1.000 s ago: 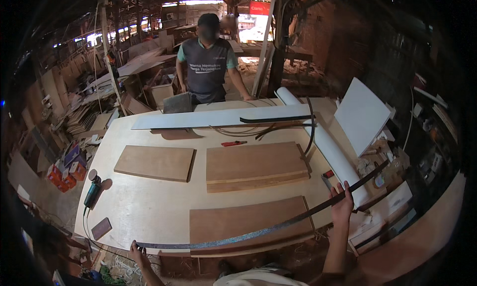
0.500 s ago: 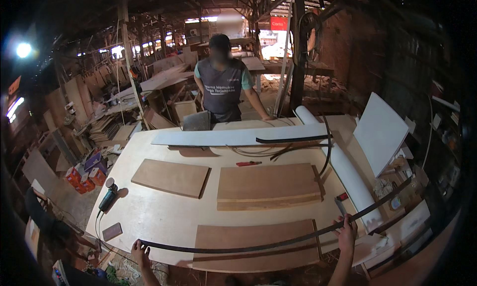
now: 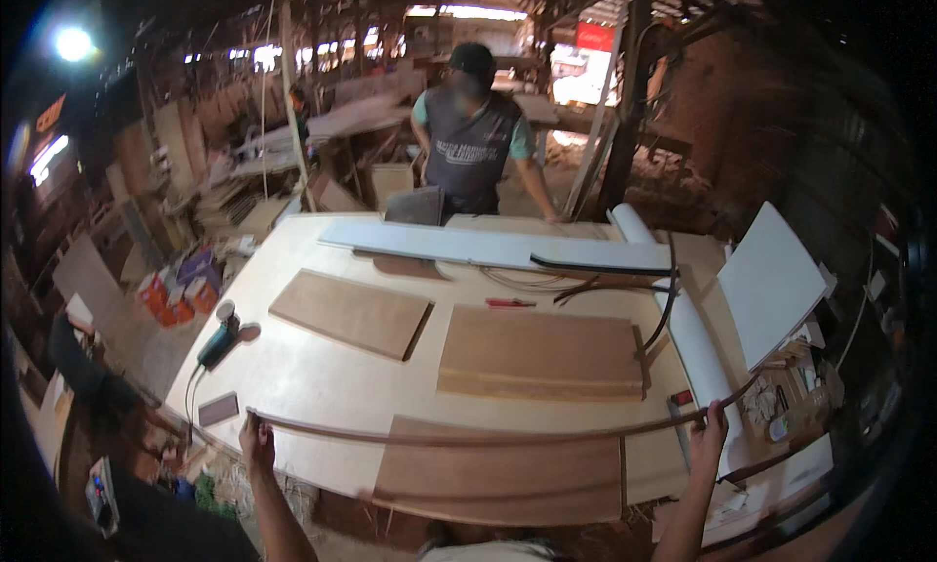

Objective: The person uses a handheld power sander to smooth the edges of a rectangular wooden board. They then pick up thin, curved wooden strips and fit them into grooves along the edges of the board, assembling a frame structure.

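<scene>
A long, thin brown edging strip (image 3: pixel 508 439) stretches between my two hands and sags slightly in the middle. My left hand (image 3: pixel 258 443) is closed on its left end, over the table's near left edge. Toward the other end, my right hand (image 3: pixel 710 435) pinches the strip, and a free tail runs past it to the right. Beneath the strip lies a brown wooden board (image 3: pixel 498 479) at the table's near edge, with the strip's shadow across it. Farther in are a stack of brown boards (image 3: pixel 542 347) and a single brown board (image 3: pixel 351 311).
On the pale worktable (image 3: pixel 322 406) are a green power tool (image 3: pixel 217 343), a small dark block (image 3: pixel 219 409), a red-handled tool (image 3: pixel 509 303), a long white panel (image 3: pixel 459 245), dark strips (image 3: pixel 600 267) and a white roll (image 3: pixel 688 342). A person (image 3: pixel 468 147) stands across the table; another crouches at the left.
Both my hands have lifted the strip higher and slightly farther over the table. Its turned face now looks brown rather than black. The head view has shifted somewhat.
</scene>
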The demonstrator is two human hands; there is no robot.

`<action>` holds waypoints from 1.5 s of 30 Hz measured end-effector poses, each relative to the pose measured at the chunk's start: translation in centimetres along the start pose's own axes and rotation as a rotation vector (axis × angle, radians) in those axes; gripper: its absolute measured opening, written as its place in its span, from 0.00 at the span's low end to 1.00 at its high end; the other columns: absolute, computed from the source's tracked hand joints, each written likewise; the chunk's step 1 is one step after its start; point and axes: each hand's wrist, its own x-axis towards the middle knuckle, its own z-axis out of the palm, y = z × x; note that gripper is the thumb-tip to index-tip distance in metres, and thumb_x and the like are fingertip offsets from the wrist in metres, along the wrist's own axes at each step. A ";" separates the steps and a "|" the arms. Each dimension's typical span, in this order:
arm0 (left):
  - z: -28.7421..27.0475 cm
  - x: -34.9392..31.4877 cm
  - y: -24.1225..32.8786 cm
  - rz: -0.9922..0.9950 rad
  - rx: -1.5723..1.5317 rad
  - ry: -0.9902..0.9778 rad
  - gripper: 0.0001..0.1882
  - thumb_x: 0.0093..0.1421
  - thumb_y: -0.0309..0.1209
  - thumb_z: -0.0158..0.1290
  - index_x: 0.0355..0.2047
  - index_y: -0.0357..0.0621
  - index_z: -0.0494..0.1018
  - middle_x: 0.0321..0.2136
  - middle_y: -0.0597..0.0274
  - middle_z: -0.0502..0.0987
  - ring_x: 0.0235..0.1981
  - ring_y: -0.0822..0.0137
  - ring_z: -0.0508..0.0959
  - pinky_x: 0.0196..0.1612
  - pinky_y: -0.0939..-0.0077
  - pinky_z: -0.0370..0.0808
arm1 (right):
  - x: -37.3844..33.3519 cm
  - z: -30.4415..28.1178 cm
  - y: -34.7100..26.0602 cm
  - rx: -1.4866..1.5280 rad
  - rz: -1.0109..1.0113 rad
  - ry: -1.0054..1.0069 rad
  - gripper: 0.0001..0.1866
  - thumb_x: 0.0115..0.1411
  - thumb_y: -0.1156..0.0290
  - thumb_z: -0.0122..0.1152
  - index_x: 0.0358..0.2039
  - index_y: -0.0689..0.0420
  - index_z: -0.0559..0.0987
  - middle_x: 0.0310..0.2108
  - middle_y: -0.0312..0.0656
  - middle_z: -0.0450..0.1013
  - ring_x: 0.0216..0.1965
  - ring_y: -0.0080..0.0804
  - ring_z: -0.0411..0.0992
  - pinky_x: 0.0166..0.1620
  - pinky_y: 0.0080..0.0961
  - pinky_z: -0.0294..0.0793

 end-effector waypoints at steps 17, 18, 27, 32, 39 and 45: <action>1.9 -3.8 0.9 -0.086 0.520 -0.211 0.21 0.64 0.35 0.56 0.51 0.31 0.73 0.41 0.60 0.77 0.38 0.70 0.76 0.47 0.71 0.76 | 3.0 -6.1 -2.0 -0.302 0.118 0.070 0.34 0.61 0.51 0.64 0.61 0.56 0.67 0.58 0.40 0.64 0.55 0.36 0.63 0.58 0.36 0.62; 2.0 -4.3 0.9 -0.102 0.520 -0.222 0.20 0.64 0.35 0.57 0.49 0.31 0.74 0.37 0.63 0.77 0.36 0.71 0.76 0.47 0.70 0.77 | 3.2 -6.6 -1.8 -0.291 0.103 0.102 0.31 0.61 0.51 0.64 0.59 0.53 0.69 0.55 0.38 0.66 0.52 0.33 0.64 0.55 0.33 0.63; 0.4 -4.6 -0.8 -0.175 0.544 -0.279 0.13 0.63 0.36 0.58 0.39 0.38 0.78 0.32 0.66 0.77 0.33 0.73 0.75 0.45 0.68 0.79 | 3.6 -8.0 -2.1 -0.340 0.098 0.153 0.30 0.62 0.51 0.63 0.60 0.51 0.69 0.55 0.39 0.66 0.55 0.32 0.63 0.56 0.33 0.62; 4.3 -2.9 -8.3 -0.177 0.575 -0.436 0.13 0.66 0.35 0.54 0.43 0.36 0.75 0.37 0.60 0.78 0.38 0.70 0.77 0.44 0.72 0.78 | 5.7 -20.7 -9.3 -0.402 0.150 0.016 0.30 0.65 0.58 0.58 0.65 0.49 0.63 0.61 0.37 0.65 0.56 0.31 0.65 0.56 0.36 0.64; -7.1 -4.9 -7.3 -0.104 0.400 -0.255 0.12 0.68 0.42 0.51 0.44 0.49 0.70 0.39 0.70 0.73 0.34 0.78 0.71 0.42 0.76 0.72 | -3.0 -7.5 -2.8 0.479 0.144 0.070 0.11 0.69 0.62 0.50 0.39 0.55 0.76 0.21 0.32 0.62 0.26 0.27 0.63 0.40 0.27 0.69; -0.2 -6.8 -11.3 -0.352 0.236 -0.236 0.15 0.69 0.43 0.48 0.51 0.51 0.67 0.54 0.61 0.70 0.40 0.66 0.72 0.50 0.60 0.71 | -13.4 -11.6 -6.0 0.015 -0.049 0.188 0.23 0.70 0.53 0.49 0.57 0.55 0.72 0.25 0.24 0.53 0.23 0.15 0.53 0.26 0.15 0.56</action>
